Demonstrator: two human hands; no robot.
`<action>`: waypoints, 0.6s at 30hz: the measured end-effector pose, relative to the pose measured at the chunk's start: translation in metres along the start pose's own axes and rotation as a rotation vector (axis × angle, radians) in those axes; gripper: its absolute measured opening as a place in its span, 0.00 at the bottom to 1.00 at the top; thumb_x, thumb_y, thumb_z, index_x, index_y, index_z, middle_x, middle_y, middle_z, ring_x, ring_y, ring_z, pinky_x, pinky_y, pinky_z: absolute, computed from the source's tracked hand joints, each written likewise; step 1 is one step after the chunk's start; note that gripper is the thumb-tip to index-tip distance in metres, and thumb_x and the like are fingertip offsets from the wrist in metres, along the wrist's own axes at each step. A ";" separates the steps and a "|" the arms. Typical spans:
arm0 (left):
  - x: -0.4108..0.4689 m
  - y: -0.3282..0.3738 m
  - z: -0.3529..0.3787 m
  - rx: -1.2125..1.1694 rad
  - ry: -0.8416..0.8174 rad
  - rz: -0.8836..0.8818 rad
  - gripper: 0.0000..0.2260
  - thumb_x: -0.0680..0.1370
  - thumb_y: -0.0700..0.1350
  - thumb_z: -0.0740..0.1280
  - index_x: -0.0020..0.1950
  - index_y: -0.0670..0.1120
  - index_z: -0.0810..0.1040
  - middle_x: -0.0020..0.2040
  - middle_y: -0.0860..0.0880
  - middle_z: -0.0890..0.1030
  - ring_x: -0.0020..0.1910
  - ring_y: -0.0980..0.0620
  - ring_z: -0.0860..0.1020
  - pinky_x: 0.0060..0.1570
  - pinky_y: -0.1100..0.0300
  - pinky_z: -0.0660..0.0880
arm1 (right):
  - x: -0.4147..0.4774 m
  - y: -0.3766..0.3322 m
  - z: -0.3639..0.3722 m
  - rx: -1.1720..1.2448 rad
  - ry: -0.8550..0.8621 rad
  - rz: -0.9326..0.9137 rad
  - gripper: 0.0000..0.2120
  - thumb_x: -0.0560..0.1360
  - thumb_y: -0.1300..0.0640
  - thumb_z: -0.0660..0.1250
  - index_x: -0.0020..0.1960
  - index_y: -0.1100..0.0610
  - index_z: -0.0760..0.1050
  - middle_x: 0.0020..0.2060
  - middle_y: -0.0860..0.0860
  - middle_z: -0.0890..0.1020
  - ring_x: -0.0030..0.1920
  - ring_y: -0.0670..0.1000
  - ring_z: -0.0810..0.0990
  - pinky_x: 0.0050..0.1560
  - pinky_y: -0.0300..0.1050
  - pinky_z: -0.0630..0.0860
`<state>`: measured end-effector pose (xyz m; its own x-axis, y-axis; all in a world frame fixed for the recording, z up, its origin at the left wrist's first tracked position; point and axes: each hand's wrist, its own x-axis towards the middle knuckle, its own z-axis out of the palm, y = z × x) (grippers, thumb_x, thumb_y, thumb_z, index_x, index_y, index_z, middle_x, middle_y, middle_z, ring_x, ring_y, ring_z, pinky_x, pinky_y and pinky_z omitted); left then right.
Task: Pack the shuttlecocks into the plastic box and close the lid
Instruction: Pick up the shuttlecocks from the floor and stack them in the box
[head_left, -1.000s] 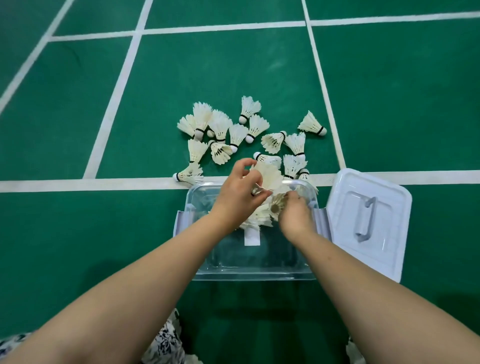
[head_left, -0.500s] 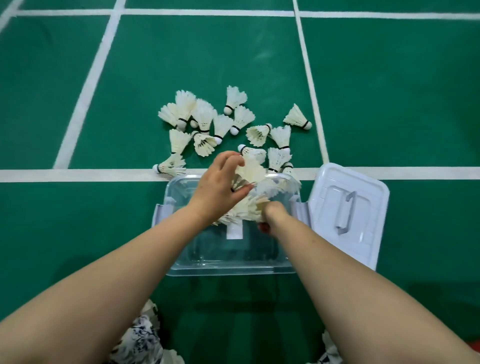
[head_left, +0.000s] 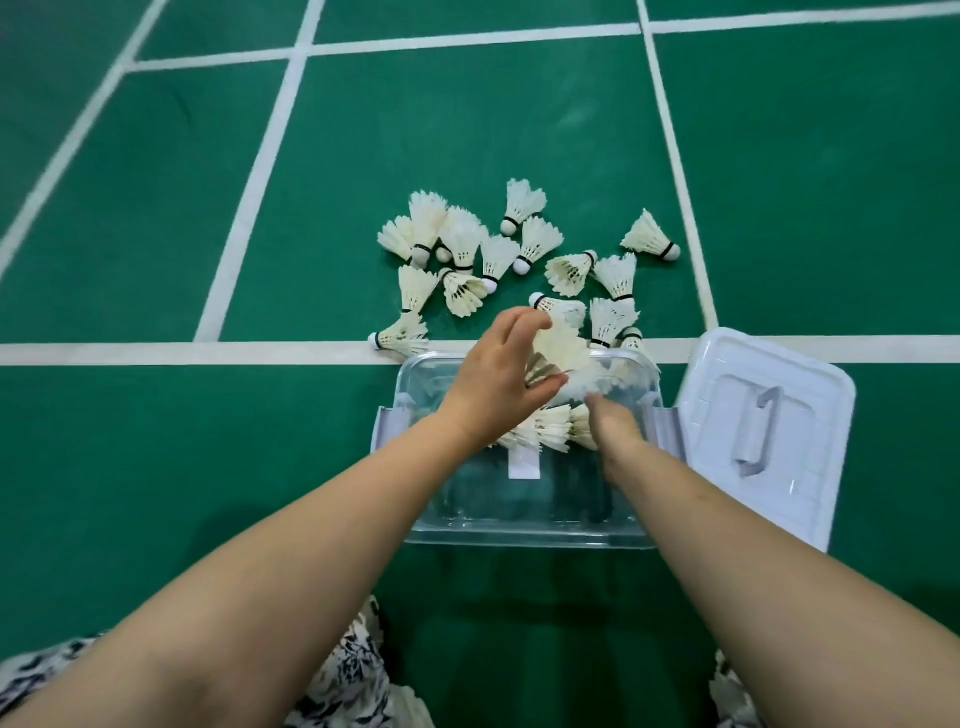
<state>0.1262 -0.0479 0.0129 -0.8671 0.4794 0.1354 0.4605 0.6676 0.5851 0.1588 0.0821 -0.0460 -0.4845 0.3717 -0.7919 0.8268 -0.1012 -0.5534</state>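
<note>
A clear plastic box stands open on the green court floor in front of me. Several white feather shuttlecocks lie in its far half. Many more shuttlecocks are scattered on the floor just beyond the box. My left hand hovers over the box's far rim and holds a shuttlecock between fingers and thumb. My right hand reaches down inside the box among the shuttlecocks; its fingers are mostly hidden. The white lid, handle up, lies on the floor to the right of the box.
White court lines cross the green floor; one runs just behind the box. Patterned black-and-white fabric shows at the bottom edge between my arms. The floor left of the box is bare green.
My right hand has sunk lower into the box among the shuttlecocks. My left hand stays above the far rim with its shuttlecock. The view has shifted slightly.
</note>
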 end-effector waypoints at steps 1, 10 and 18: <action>-0.001 0.000 -0.001 0.003 0.001 0.002 0.23 0.71 0.42 0.73 0.61 0.36 0.71 0.60 0.38 0.73 0.58 0.42 0.73 0.56 0.59 0.66 | -0.003 -0.001 0.000 -0.030 0.005 -0.030 0.19 0.80 0.53 0.55 0.68 0.60 0.67 0.66 0.59 0.72 0.64 0.59 0.71 0.62 0.50 0.67; -0.021 0.003 -0.016 0.064 -0.066 -0.069 0.25 0.73 0.47 0.70 0.66 0.42 0.67 0.65 0.44 0.71 0.61 0.47 0.72 0.57 0.57 0.69 | -0.033 -0.011 -0.005 -0.207 0.046 -0.181 0.23 0.77 0.55 0.56 0.71 0.56 0.63 0.66 0.57 0.72 0.64 0.60 0.70 0.55 0.47 0.67; -0.034 0.004 -0.019 0.136 -0.077 -0.084 0.26 0.72 0.49 0.71 0.67 0.43 0.66 0.66 0.46 0.68 0.58 0.47 0.73 0.56 0.57 0.70 | -0.048 -0.013 -0.016 -0.187 0.022 -0.234 0.24 0.78 0.56 0.54 0.73 0.57 0.60 0.69 0.56 0.68 0.66 0.59 0.68 0.58 0.47 0.67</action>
<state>0.1536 -0.0722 0.0261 -0.8889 0.4574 0.0264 0.4132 0.7755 0.4773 0.1757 0.0804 0.0028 -0.6635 0.3854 -0.6413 0.7326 0.1610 -0.6613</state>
